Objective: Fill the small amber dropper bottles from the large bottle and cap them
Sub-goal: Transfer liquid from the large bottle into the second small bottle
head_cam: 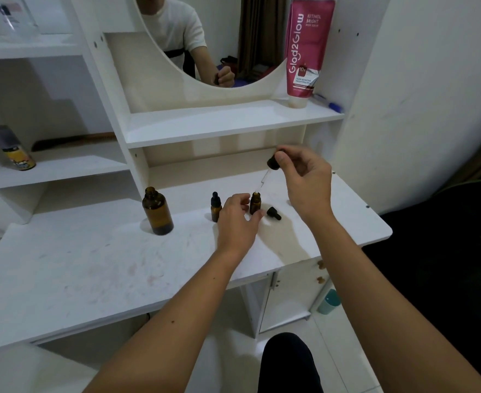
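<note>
A large amber bottle (157, 213) stands uncapped on the white desk (91, 265). To its right stands a small amber bottle (216, 207) with its black dropper cap on. An uncapped small amber bottle (255, 203) stands further right, and my left hand (237, 219) steadies it with thumb and fingers around its base. My right hand (304, 180) pinches a black dropper (273, 163) by its bulb, and the glass pipette tip points down into that bottle's mouth. A loose black dropper cap (273, 213) lies on the desk just right of the bottle.
A shelf above the desk carries a pink tube (307, 49) and a blue pen (330, 104). A mirror hangs behind it. A yellow spray can (13, 148) stands on the left shelf. The desk's right edge ends near a dark chair.
</note>
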Tool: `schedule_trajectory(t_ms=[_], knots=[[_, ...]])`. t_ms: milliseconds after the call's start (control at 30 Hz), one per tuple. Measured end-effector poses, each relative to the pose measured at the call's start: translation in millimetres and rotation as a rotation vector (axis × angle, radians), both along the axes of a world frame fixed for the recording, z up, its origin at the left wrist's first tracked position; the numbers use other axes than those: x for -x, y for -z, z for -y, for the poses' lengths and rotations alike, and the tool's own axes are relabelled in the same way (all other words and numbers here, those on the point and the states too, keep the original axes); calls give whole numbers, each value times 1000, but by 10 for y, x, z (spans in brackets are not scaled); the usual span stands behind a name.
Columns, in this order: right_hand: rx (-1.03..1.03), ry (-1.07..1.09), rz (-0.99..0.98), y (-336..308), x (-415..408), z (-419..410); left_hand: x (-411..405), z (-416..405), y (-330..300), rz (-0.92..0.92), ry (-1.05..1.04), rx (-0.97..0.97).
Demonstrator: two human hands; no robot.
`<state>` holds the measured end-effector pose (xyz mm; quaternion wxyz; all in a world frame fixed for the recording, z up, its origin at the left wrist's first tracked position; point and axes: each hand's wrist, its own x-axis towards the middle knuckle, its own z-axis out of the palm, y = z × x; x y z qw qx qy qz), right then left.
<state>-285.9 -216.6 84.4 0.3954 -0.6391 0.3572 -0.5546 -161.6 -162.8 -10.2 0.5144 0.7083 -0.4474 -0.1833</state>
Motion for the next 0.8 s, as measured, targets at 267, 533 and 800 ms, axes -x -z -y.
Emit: schedule_trajectory(t_ms=[267,533,800], knots=[[-29,-53,-85,154,-81,11,-23,61,18,48,-4,21],[-17,-16,-170,239,-129,22,-44,59,45,64,-7,45],[-40,-69,-207,241,-163,35,-49,75,69,63,-7,46]])
